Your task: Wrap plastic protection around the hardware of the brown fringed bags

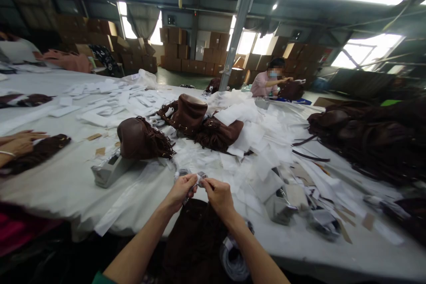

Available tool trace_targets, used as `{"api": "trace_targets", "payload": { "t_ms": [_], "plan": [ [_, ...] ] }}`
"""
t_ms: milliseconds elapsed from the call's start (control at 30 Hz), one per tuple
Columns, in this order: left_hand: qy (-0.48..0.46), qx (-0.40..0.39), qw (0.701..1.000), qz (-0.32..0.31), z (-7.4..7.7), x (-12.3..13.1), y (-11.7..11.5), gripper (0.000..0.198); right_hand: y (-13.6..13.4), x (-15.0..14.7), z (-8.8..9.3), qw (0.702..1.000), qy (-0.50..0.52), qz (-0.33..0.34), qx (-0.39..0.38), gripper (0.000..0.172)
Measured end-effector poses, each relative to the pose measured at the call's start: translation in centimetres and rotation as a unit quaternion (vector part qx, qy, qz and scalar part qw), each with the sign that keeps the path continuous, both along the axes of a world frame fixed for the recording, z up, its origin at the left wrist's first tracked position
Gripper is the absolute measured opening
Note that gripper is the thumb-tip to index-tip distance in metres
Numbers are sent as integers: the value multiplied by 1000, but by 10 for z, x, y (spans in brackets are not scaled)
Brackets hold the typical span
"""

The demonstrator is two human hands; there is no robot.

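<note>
Left hand (181,190) and right hand (218,193) meet just below the middle of the frame, each pinching a small grey-and-white wrapped strip (200,176) between thumb and fingers, the fingertips nearly touching. From where I stand, the strip is raised at the near edge of a long table covered in pale cloth (73,199), and just under it a dark brown soft fringed-looking bag (193,239) hangs between the forearms, at the bottom centre. Beside the right forearm, at lower centre-right, I see a coiled grey-and-white wrapped loop (234,262). Beyond the hands, near the middle of the frame, sit a rounded smooth brown bag with fringe (133,138), a brown bag standing upright with its mouth upward (189,113) and a third brown bag lying tilted (229,131). Loose sheets of thin white paper (262,120) spread right of them, and a heap of dark brown bags (372,133) fills the right side. At the left edge, another person's hands (21,144) rest on a dark brown piece (43,153), blurred. Farther back, right of centre, a person in a pale pink top (259,85) holds a dark brown bag, with stacked brown cardboard boxes (175,49) along the far wall.
</note>
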State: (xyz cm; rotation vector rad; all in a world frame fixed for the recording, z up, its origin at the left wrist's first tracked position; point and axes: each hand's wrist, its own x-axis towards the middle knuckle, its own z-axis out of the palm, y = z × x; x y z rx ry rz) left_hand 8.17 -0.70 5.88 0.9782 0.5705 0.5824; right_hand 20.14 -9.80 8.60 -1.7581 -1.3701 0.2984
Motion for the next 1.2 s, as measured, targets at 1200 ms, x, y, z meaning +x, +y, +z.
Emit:
{"api": "trace_targets", "payload": {
  "t_ms": [1200],
  "plan": [
    [-97, -43, 980, 170, -11, -37, 74, 28, -67, 141, -55, 953, 109, -260, -107, 33]
  ]
}}
